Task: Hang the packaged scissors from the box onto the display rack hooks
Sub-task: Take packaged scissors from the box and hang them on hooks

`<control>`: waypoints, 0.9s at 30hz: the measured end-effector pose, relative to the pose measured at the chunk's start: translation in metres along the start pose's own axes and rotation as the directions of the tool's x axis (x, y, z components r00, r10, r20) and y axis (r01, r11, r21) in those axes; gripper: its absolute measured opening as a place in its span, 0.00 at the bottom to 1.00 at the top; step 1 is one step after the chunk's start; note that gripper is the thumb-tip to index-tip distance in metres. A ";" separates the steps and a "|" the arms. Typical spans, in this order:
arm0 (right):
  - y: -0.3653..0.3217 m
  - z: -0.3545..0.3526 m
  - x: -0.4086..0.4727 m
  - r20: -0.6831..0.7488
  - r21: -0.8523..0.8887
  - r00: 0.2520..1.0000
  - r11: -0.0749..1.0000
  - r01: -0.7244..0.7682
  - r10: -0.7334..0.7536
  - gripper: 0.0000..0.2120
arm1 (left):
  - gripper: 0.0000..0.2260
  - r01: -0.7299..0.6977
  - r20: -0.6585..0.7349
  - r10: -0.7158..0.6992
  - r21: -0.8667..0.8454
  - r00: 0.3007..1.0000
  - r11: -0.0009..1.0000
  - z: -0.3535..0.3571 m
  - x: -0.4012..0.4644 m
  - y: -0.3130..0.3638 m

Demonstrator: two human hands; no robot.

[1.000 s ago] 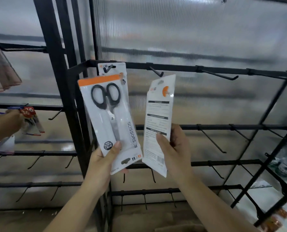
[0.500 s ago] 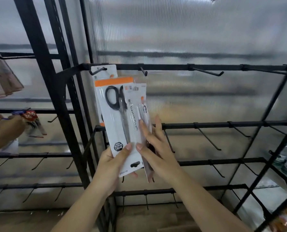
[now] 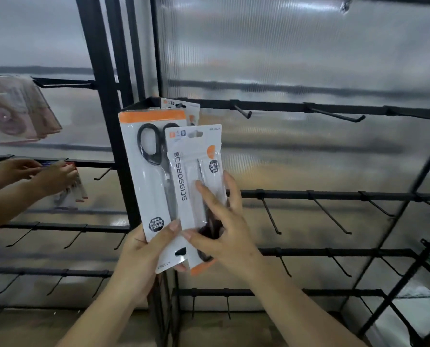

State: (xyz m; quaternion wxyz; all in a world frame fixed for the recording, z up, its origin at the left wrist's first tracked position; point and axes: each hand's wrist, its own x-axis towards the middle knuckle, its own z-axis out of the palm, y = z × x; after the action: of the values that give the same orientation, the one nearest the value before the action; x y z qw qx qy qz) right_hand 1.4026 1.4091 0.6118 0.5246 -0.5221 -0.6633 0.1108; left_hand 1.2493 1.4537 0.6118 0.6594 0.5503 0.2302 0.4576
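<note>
Gripped low by the left hand (image 3: 144, 256) is one scissors pack (image 3: 149, 176) — a second pack (image 3: 196, 186) is pinched by the right hand (image 3: 224, 231), overlapping it, probably touching — under the rack hooks (image 3: 242, 112).

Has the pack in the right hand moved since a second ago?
Yes. The right-hand pack was apart on the right, back showing; now it faces front, overlapping the left-hand pack, leftward relative to the hung pack.

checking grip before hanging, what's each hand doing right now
Left hand: holds the orange-topped scissors pack by its lower end.
Right hand: grips the front scissors pack.
</note>
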 end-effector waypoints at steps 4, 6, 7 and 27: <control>-0.003 0.012 0.011 -0.077 -0.078 0.997 0.997 -0.004 -0.002 0.44 | 0.18 -0.036 -0.079 0.038 0.035 0.996 0.999 -0.026 0.001 0.009; -0.009 0.015 0.020 -0.083 -0.071 0.996 0.997 -0.032 0.026 0.47 | 0.25 -0.042 -0.103 0.047 0.049 0.994 0.998 -0.039 0.002 0.010; -0.011 0.016 0.025 -0.087 -0.078 0.996 0.996 -0.038 0.031 0.46 | 0.28 -0.043 -0.115 0.049 0.056 0.992 0.998 -0.044 0.002 0.010; -0.028 0.024 0.061 -0.128 -0.325 0.984 0.932 -0.163 0.127 0.40 | 0.37 -0.051 -0.181 0.054 0.023 0.982 0.998 -0.055 0.005 0.008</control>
State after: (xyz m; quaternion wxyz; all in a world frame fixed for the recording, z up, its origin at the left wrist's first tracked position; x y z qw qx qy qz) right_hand 1.3732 1.4559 0.6561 0.4528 -0.6561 -0.6036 0.0076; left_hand 1.2048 1.4860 0.6042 0.6183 0.5181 0.2791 0.5210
